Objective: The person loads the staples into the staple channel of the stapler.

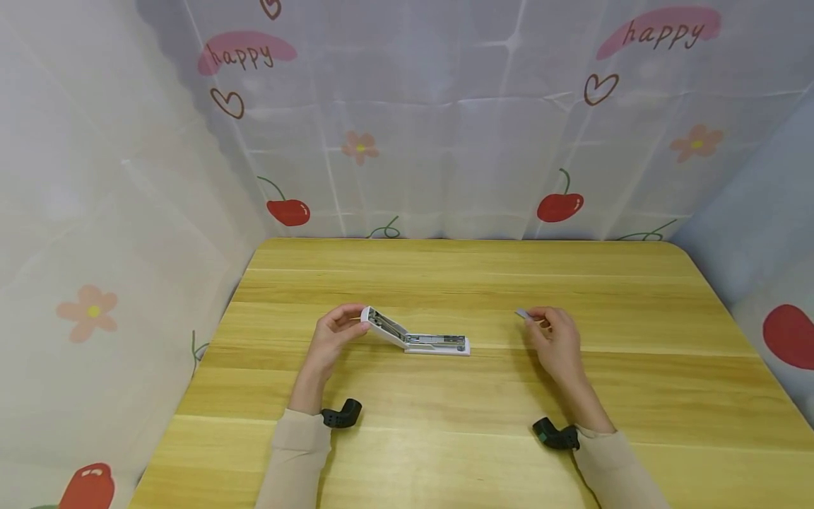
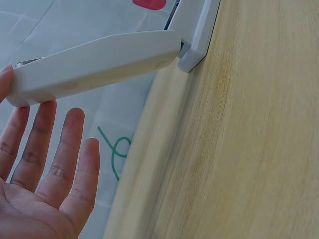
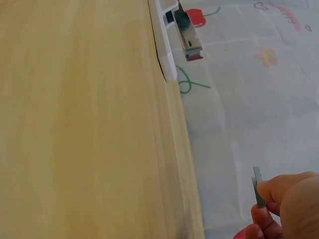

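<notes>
A white stapler (image 1: 437,350) lies on the table with its top arm swung far back to the left, so its metal staple channel (image 1: 435,339) shows. At the raised end of that arm, my left hand (image 1: 333,336) holds it between thumb and fingertips; in the left wrist view the hand's lower fingers (image 2: 75,144) stretch out below the white arm (image 2: 99,62). To the right of the stapler and above the table, my right hand (image 1: 556,343) pinches a small grey strip of staples (image 3: 257,186) between thumb and fingers. The strip points left toward the stapler, some distance from it.
The wooden table (image 1: 432,438) has rounded far corners. A pale curtain (image 1: 439,127) with cherries, flowers and lettering hangs behind its far edge, with more cloth (image 1: 95,233) along the left side. Black wrist cameras (image 1: 343,415) sit on both wrists.
</notes>
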Available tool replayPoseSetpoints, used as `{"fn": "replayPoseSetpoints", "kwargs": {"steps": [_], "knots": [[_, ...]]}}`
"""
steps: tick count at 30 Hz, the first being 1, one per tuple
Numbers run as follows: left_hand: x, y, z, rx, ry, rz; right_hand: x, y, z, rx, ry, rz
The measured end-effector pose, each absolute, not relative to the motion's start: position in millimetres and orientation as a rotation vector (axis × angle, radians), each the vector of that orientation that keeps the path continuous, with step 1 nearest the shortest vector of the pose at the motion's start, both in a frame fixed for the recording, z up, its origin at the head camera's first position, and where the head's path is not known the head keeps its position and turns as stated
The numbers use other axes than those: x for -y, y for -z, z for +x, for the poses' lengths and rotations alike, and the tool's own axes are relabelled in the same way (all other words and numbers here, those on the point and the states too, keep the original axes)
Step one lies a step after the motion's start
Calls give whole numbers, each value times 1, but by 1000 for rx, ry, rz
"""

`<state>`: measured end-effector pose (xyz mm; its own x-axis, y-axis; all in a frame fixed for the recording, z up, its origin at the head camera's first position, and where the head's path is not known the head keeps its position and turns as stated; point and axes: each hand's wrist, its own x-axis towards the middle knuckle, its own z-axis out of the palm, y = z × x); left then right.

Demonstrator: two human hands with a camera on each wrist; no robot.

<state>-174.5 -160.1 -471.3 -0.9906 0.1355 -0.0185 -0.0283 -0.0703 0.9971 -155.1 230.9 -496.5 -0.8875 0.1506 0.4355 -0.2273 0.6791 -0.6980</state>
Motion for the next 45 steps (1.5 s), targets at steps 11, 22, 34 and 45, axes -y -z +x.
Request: {"fn": "replayPoseSetpoints", "kwargs": {"steps": [11, 22, 34, 45], "knots": [[160, 471, -175, -2043, -2229, 157, -204, 493, -161, 2455, -1133, 246], [161, 472, -175, -2049, -2228, 174, -182, 488, -166, 2483, -1122, 378], [160, 471, -175, -2042, -2234, 142, -167, 488, -164, 2522, -1153, 546], [161, 471, -174, -2046, -2233, 137, -160, 493, -162, 2581, -1116, 621]]}}
